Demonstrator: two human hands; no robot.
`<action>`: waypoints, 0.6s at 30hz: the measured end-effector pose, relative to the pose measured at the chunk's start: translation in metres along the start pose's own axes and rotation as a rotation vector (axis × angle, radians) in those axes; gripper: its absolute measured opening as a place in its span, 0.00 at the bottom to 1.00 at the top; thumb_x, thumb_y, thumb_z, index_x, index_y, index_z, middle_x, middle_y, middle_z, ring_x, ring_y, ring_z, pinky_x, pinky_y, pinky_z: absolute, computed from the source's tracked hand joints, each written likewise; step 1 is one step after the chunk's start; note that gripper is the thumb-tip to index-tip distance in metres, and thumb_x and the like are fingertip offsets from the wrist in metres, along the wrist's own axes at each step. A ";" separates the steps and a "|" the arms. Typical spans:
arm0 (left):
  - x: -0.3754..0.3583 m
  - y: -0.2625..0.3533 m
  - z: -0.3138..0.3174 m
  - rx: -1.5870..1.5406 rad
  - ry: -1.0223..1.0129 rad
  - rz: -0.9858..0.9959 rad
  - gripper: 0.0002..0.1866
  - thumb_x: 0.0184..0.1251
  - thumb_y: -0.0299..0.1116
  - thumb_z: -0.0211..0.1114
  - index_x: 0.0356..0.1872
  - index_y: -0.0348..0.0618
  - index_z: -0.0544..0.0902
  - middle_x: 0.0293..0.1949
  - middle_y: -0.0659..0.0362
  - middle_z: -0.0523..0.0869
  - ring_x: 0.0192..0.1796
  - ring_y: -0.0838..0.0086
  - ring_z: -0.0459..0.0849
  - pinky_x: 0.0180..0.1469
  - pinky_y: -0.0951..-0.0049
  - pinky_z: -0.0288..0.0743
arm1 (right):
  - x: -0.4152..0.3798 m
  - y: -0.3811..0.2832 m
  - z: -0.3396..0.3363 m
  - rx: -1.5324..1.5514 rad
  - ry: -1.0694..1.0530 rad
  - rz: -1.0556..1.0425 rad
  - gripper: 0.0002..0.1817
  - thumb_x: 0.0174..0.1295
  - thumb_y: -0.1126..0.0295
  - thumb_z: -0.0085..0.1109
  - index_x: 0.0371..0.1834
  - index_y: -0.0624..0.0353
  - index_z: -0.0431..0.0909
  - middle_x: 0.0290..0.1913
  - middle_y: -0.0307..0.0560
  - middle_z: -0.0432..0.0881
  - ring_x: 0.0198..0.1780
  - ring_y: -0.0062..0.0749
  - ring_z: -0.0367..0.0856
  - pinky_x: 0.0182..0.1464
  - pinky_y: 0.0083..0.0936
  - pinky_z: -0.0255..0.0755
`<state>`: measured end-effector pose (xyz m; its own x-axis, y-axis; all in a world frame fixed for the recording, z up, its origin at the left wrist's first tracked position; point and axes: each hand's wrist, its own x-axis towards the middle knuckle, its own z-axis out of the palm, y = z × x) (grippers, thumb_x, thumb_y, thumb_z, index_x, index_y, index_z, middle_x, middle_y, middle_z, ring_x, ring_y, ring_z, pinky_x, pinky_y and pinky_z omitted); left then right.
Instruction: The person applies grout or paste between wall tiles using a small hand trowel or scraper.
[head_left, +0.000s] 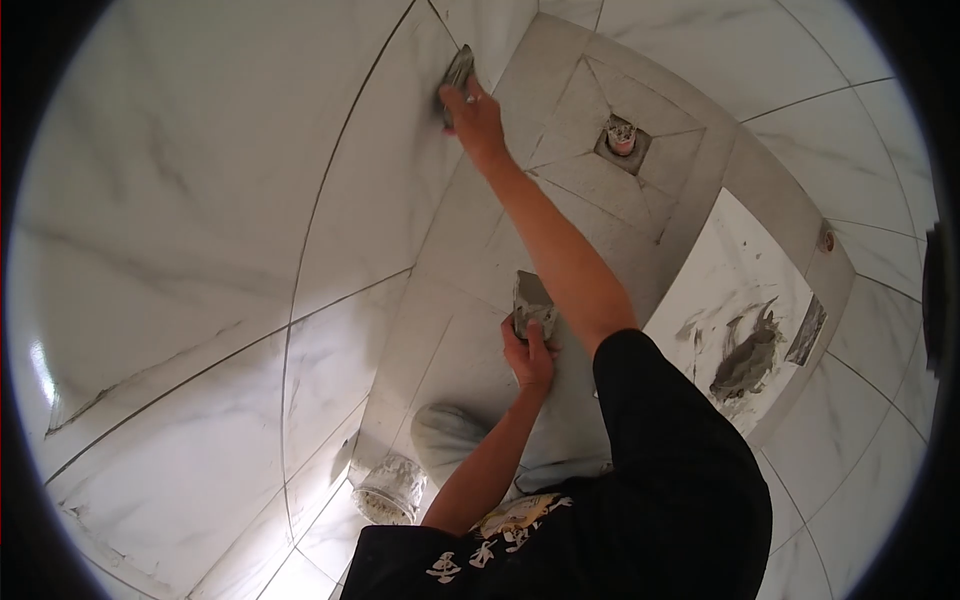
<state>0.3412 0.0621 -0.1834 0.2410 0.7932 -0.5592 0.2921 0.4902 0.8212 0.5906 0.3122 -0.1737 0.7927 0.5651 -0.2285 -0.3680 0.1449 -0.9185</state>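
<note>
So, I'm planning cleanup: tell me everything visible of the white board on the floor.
The white board is a flat, four-sided sheet lying on the grey floor; its material I can't tell. Dark grey paste forms one thick patch, with smears around it. A narrow grey strip sits along its right edge. The black sleeve overlaps its near edge; the left hand and right hand are away from it.

A person in a black printed T-shirt holds a flat grey tool in the right hand at a white marbled tile wall, far left; nearer, the left hand holds a grey-smeared flat blade. At right lies a white, paste-smeared board.
</note>
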 end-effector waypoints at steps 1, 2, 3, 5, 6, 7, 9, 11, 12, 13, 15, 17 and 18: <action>0.001 0.001 0.001 -0.004 -0.011 0.000 0.23 0.77 0.42 0.58 0.61 0.36 0.68 0.34 0.56 0.84 0.20 0.76 0.81 0.21 0.77 0.73 | -0.020 0.001 -0.001 -0.051 -0.062 0.079 0.42 0.64 0.52 0.64 0.75 0.66 0.63 0.36 0.42 0.80 0.37 0.23 0.80 0.33 0.28 0.82; 0.003 0.003 0.003 -0.011 -0.026 0.002 0.22 0.77 0.42 0.57 0.61 0.37 0.68 0.34 0.57 0.83 0.20 0.77 0.80 0.20 0.78 0.71 | -0.032 0.001 -0.004 -0.104 -0.123 0.152 0.42 0.65 0.51 0.63 0.75 0.67 0.63 0.35 0.41 0.80 0.36 0.22 0.79 0.32 0.27 0.82; 0.002 0.004 0.004 -0.014 -0.030 0.003 0.22 0.77 0.42 0.57 0.61 0.37 0.68 0.34 0.57 0.83 0.20 0.77 0.80 0.20 0.78 0.71 | -0.036 -0.003 -0.012 -0.136 -0.129 0.230 0.40 0.64 0.51 0.63 0.73 0.68 0.66 0.35 0.41 0.80 0.32 0.22 0.78 0.31 0.25 0.81; 0.003 0.006 0.003 -0.002 -0.035 0.016 0.22 0.77 0.42 0.57 0.60 0.36 0.68 0.34 0.56 0.83 0.20 0.77 0.80 0.20 0.78 0.70 | -0.025 -0.017 -0.015 -0.091 -0.043 0.137 0.39 0.64 0.51 0.63 0.72 0.69 0.67 0.33 0.40 0.80 0.32 0.21 0.78 0.31 0.25 0.81; 0.004 0.005 0.003 -0.001 -0.033 0.016 0.22 0.77 0.42 0.57 0.60 0.36 0.68 0.34 0.56 0.83 0.20 0.77 0.80 0.20 0.78 0.70 | -0.017 -0.022 -0.014 -0.043 0.041 0.054 0.39 0.64 0.51 0.63 0.71 0.69 0.68 0.31 0.39 0.79 0.31 0.20 0.78 0.30 0.24 0.80; 0.003 0.006 0.003 -0.001 -0.018 -0.001 0.22 0.77 0.42 0.57 0.60 0.35 0.68 0.33 0.56 0.84 0.20 0.76 0.81 0.20 0.77 0.72 | -0.004 -0.027 -0.006 -0.028 0.062 -0.078 0.36 0.64 0.51 0.62 0.68 0.69 0.71 0.28 0.38 0.77 0.29 0.20 0.77 0.29 0.24 0.79; 0.000 0.002 0.000 0.000 0.001 -0.027 0.22 0.76 0.41 0.58 0.60 0.34 0.68 0.33 0.55 0.84 0.20 0.75 0.82 0.21 0.76 0.74 | 0.007 -0.023 0.015 -0.115 0.086 -0.097 0.35 0.64 0.51 0.62 0.65 0.69 0.73 0.29 0.39 0.77 0.28 0.20 0.77 0.29 0.24 0.79; 0.004 0.000 0.001 -0.006 -0.020 0.000 0.22 0.76 0.41 0.57 0.60 0.35 0.69 0.32 0.55 0.85 0.20 0.76 0.82 0.21 0.76 0.74 | -0.016 -0.055 0.013 -0.152 -0.053 0.019 0.30 0.64 0.50 0.60 0.57 0.68 0.77 0.32 0.45 0.78 0.24 0.25 0.77 0.27 0.25 0.78; 0.006 0.003 0.003 -0.017 -0.020 0.003 0.22 0.76 0.41 0.57 0.60 0.35 0.69 0.32 0.55 0.85 0.20 0.76 0.82 0.21 0.76 0.74 | -0.022 -0.059 -0.001 -0.159 -0.059 0.013 0.30 0.64 0.50 0.60 0.57 0.68 0.77 0.32 0.45 0.78 0.24 0.25 0.77 0.27 0.25 0.78; 0.005 0.005 0.003 -0.029 -0.021 -0.015 0.22 0.76 0.41 0.57 0.60 0.35 0.69 0.32 0.55 0.85 0.20 0.76 0.82 0.22 0.75 0.74 | -0.025 -0.062 -0.016 -0.099 -0.106 0.129 0.28 0.64 0.49 0.58 0.53 0.66 0.78 0.32 0.46 0.78 0.25 0.28 0.77 0.27 0.28 0.78; 0.002 0.007 0.003 -0.046 -0.018 -0.041 0.22 0.76 0.41 0.57 0.60 0.35 0.69 0.32 0.55 0.85 0.20 0.76 0.82 0.22 0.75 0.74 | -0.015 -0.055 -0.050 -0.021 -0.068 0.354 0.25 0.65 0.49 0.54 0.49 0.62 0.77 0.33 0.48 0.77 0.28 0.35 0.79 0.28 0.33 0.79; 0.002 0.009 0.004 -0.045 -0.002 -0.023 0.22 0.76 0.41 0.58 0.60 0.36 0.70 0.32 0.55 0.85 0.21 0.76 0.82 0.22 0.75 0.74 | 0.026 -0.032 -0.079 -0.009 -0.002 0.457 0.23 0.66 0.50 0.52 0.48 0.60 0.76 0.33 0.49 0.77 0.29 0.39 0.79 0.28 0.35 0.79; 0.000 0.009 0.002 -0.051 0.010 -0.025 0.22 0.76 0.41 0.58 0.60 0.36 0.70 0.32 0.55 0.85 0.21 0.76 0.82 0.22 0.75 0.74 | 0.043 -0.016 -0.091 0.095 0.017 0.560 0.23 0.67 0.50 0.50 0.49 0.61 0.74 0.35 0.53 0.76 0.30 0.43 0.78 0.29 0.34 0.79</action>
<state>0.3455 0.0654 -0.1761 0.2244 0.7839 -0.5789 0.2503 0.5278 0.8117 0.6750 0.2607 -0.1983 0.4712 0.5638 -0.6783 -0.7762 -0.1001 -0.6225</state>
